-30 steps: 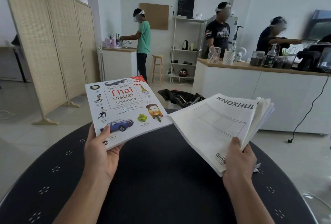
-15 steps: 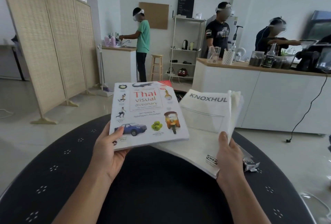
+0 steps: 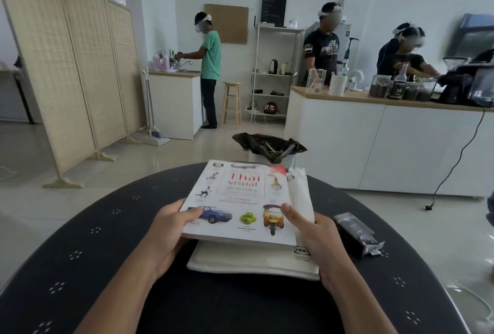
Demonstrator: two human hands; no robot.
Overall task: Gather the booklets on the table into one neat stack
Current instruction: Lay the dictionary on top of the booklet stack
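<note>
The Thai visual dictionary, white with small pictures on its cover, lies on top of the white IKEA instruction booklets, forming one pile over the round black table. My left hand grips the pile's near left edge, thumb on the dictionary's cover. My right hand grips the near right edge, thumb on the cover and fingers around the white booklets. The white pages stick out to the right and toward me, so the edges are not flush.
A dark foil wrapper lies on the table to the right of my right hand. Beyond the table stands a bin with a black bag, a white counter and a folding screen. Three people work in the background.
My hands came together: the dictionary slid right onto the white booklets, and the joined pile has dropped low over the table. The camera now looks further down.
</note>
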